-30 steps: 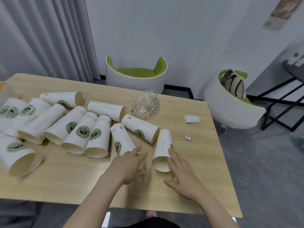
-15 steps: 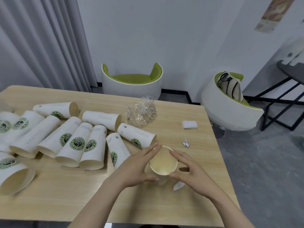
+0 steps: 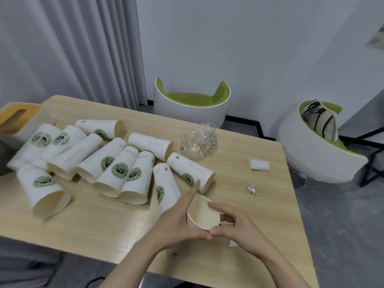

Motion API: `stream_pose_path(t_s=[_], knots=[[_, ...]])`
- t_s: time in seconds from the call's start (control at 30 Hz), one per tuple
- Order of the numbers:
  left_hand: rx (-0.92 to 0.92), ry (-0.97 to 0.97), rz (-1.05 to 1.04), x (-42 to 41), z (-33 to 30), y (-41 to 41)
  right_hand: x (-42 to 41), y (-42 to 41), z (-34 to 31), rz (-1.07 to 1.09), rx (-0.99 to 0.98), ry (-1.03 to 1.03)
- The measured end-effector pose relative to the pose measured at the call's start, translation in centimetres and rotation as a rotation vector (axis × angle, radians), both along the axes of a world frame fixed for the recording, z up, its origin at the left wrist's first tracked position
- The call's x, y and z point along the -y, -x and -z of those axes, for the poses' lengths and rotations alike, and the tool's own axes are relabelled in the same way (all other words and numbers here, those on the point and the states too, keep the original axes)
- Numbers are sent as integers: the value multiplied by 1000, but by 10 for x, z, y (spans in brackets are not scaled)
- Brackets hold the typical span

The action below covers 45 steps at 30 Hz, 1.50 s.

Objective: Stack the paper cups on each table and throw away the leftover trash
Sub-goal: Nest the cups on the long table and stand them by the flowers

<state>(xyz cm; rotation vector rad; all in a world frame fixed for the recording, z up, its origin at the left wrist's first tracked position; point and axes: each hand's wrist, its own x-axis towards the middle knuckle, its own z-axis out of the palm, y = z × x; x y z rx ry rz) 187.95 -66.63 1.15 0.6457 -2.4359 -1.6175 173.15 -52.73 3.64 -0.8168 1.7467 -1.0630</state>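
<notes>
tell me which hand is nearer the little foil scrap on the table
Right. The right hand grips the cup just below-left of the foil scrap; the left hand is beyond the cup.

Chairs: two white tub chairs with green seats; one point(image 3: 192, 104) behind my surface point(image 3: 104, 221), one point(image 3: 318, 154) to my right.
Bag: a cream bag point(image 3: 321, 121) with black straps lies in the right chair.
Box: a yellow-topped tissue box point(image 3: 19, 121) stands at the far left.
Curtain: a grey curtain point(image 3: 72, 48) hangs behind.
Frame: a black metal frame point(image 3: 372, 161) stands at the far right.
</notes>
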Motion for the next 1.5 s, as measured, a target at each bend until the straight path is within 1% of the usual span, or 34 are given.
stream_pose_path(t_s=[0.1, 0.17, 0.27, 0.4, 0.53, 0.67, 0.83, 0.97, 1.17, 1.27, 1.33, 1.5], knots=[[-23, -25, -118, 4, 0, -9, 11, -2, 0, -28, 85, 26], [-12, -11, -189, 8, -3, -15, 19, -1, 3, -35, 96, 57], [19, 43, -249, 13, -7, -25, 32, 5, 11, -20, -18, 60], [30, 60, -357, 18, -11, -39, 52, 17, 27, -9, -172, 20], [18, 51, -431, 22, -15, -52, 72, 25, 42, -17, -207, -34], [1, 28, -486, 23, -20, -66, 84, 27, 53, 45, -191, -47], [22, 57, -497, 25, -19, -75, 85, 27, 59, 101, -114, -28], [33, 53, -480, 30, -18, -73, 79, 29, 54, 167, -129, 47], [41, 68, -423, 35, -20, -61, 69, 31, 33, 278, -322, 272], [38, 102, -371, 38, -21, -57, 67, 32, 21, 360, -448, 341], [34, 110, -343, 39, -21, -56, 66, 33, 14, 437, -492, 390], [63, 163, -297, 40, -23, -56, 61, 32, -5, 598, -356, 505]])
